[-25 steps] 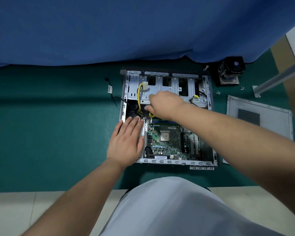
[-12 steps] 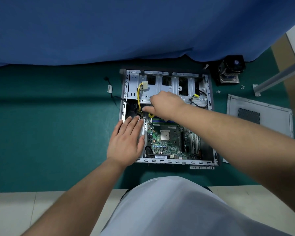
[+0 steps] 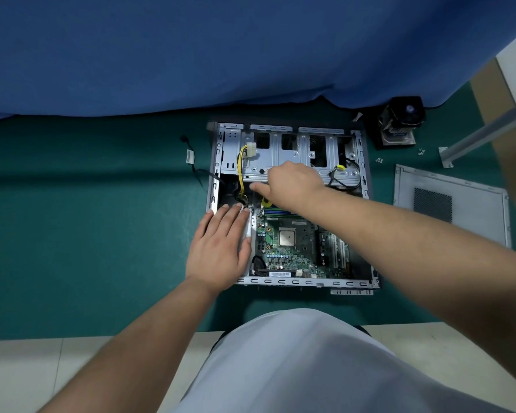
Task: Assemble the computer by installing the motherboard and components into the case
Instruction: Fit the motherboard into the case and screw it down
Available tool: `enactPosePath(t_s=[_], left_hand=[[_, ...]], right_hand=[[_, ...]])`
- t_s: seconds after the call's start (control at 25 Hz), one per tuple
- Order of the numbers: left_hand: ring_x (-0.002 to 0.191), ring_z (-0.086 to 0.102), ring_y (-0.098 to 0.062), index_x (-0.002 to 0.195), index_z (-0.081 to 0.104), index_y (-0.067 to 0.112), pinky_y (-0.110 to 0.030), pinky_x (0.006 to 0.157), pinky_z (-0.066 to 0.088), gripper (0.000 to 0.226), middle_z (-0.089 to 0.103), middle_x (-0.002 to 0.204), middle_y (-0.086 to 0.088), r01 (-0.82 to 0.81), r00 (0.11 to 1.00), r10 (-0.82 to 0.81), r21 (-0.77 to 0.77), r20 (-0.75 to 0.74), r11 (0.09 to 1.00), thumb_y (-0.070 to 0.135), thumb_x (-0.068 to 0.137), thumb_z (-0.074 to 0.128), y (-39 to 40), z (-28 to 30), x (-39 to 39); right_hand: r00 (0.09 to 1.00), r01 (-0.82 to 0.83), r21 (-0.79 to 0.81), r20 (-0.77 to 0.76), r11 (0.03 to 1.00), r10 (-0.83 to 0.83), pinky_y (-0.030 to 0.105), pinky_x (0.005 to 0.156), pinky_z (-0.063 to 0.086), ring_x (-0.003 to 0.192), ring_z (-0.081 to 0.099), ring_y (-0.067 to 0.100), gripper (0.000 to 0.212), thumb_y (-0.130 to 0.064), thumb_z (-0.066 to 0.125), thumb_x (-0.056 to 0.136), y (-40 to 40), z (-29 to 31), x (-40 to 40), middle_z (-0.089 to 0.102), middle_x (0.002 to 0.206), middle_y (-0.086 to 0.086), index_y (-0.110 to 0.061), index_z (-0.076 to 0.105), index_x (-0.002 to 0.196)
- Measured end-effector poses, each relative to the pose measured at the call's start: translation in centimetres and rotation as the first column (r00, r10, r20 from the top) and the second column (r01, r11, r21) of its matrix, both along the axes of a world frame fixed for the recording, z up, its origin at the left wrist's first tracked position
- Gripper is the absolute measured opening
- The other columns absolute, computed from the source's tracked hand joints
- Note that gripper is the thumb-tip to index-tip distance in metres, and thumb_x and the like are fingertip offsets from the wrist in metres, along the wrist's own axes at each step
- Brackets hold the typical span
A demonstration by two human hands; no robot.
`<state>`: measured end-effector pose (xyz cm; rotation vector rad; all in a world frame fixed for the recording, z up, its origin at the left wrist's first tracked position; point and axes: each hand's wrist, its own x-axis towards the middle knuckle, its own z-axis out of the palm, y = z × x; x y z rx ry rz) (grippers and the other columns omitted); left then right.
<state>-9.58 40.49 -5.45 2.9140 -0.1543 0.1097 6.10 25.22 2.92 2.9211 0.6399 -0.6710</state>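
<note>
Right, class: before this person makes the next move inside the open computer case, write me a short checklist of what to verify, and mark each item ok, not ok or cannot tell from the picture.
1. Case lies flat and open on the green mat: ok.
2. Left hand rests flat, fingers straight, on the case's left edge to steady it: ok.
3. Motherboard sits inside the case: ok; whether it is screwed down: cannot tell.
4. What the right hand holds under the drive cage: cannot tell, its fingers are hidden.
5. Yellow cable lies clear of the board: ok.
6. Cooler fitted over the bare processor: not ok, it still stands outside the case.
</note>
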Motion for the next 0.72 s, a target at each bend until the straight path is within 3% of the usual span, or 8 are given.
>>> enactPosePath(t_s=[0.12,0.24,0.32,0.36,0.44,0.56,0.64,0.72], left_hand=[[0.146,0.039,-0.024,0.151,0.048,0.016,-0.046,0.124,0.023,0.056,0.049,0.154,-0.003,0.002,1.000,-0.002,-0.004,0.005,1.000,0.038,0.100,0.041,0.0,0.0,0.0],[0.146,0.039,-0.023,0.151,0.048,0.016,-0.046,0.124,0.023,0.056,0.049,0.154,-0.002,-0.001,1.000,0.001,-0.003,0.003,1.000,0.038,0.100,0.042,0.0,-0.1,0.0],[0.146,0.039,-0.023,0.151,0.048,0.017,-0.046,0.124,0.023,0.055,0.049,0.154,-0.002,-0.003,1.000,0.003,-0.002,0.005,1.000,0.038,0.100,0.042,0.0,-0.1,0.0],[0.146,0.039,-0.023,0.151,0.048,0.017,-0.045,0.124,0.022,0.055,0.049,0.154,-0.002,-0.002,1.000,0.002,-0.002,0.009,1.000,0.038,0.100,0.042,0.0,-0.2,0.0],[0.146,0.039,-0.023,0.150,0.048,0.016,-0.045,0.124,0.023,0.055,0.050,0.153,-0.002,0.002,1.000,-0.002,-0.004,0.019,1.000,0.038,0.100,0.042,0.1,-0.3,-0.1],[0.146,0.040,-0.024,0.150,0.049,0.016,-0.045,0.124,0.022,0.055,0.051,0.152,-0.003,0.002,1.000,-0.002,-0.004,0.021,1.000,0.038,0.100,0.042,0.0,-0.3,0.0],[0.146,0.039,-0.023,0.150,0.048,0.016,-0.045,0.125,0.022,0.055,0.050,0.153,-0.003,0.003,1.000,-0.003,-0.001,0.019,1.000,0.038,0.100,0.042,0.0,-0.3,0.1],[0.146,0.039,-0.023,0.150,0.049,0.016,-0.045,0.125,0.022,0.055,0.050,0.153,-0.002,0.004,1.000,-0.004,-0.006,0.020,1.000,0.038,0.100,0.042,0.0,-0.3,0.1]], right_hand=[[0.998,-0.013,-0.013,-0.065,1.000,0.013,0.033,0.057,0.035,0.075,0.055,0.026,0.069,-0.081,0.042,0.091,0.2,0.4,0.2,0.054,0.082,0.003,-0.014,0.059,0.083],[0.927,-0.348,0.000,-0.148,0.938,0.344,0.037,0.072,0.049,0.101,0.061,0.032,0.038,-0.035,0.067,0.097,-0.8,1.1,1.2,0.055,0.121,0.007,-0.020,0.058,0.131],[0.900,-0.423,0.003,-0.112,0.906,0.420,0.038,0.071,0.051,0.095,0.061,0.030,0.027,-0.019,0.060,0.098,-1.1,1.0,0.9,0.060,0.113,0.006,-0.022,0.063,0.124],[0.926,-0.370,0.002,-0.079,0.929,0.369,0.037,0.066,0.049,0.087,0.060,0.029,0.018,-0.030,0.058,0.099,-1.0,0.9,0.3,0.060,0.098,0.005,-0.019,0.066,0.112],[0.990,-0.144,-0.053,0.000,0.988,0.144,0.031,0.054,0.037,0.071,0.056,0.026,0.053,-0.065,0.049,0.097,-0.3,0.0,-0.6,0.051,0.073,0.001,-0.017,0.061,0.079],[1.000,-0.014,-0.068,0.025,0.998,0.016,0.029,0.051,0.029,0.060,0.048,0.020,0.077,-0.087,0.037,0.086,0.4,0.1,-0.4,0.054,0.073,0.001,-0.014,0.055,0.071],[0.974,-0.218,-0.032,-0.067,0.975,0.216,0.033,0.059,0.038,0.075,0.056,0.025,0.061,-0.072,0.056,0.090,0.0,0.5,0.0,0.057,0.097,0.004,-0.012,0.059,0.097],[0.901,-0.418,0.041,-0.109,0.908,0.420,0.036,0.067,0.044,0.090,0.058,0.029,0.030,-0.030,0.066,0.097,-0.8,1.2,0.8,0.053,0.121,0.005,-0.024,0.059,0.126]])
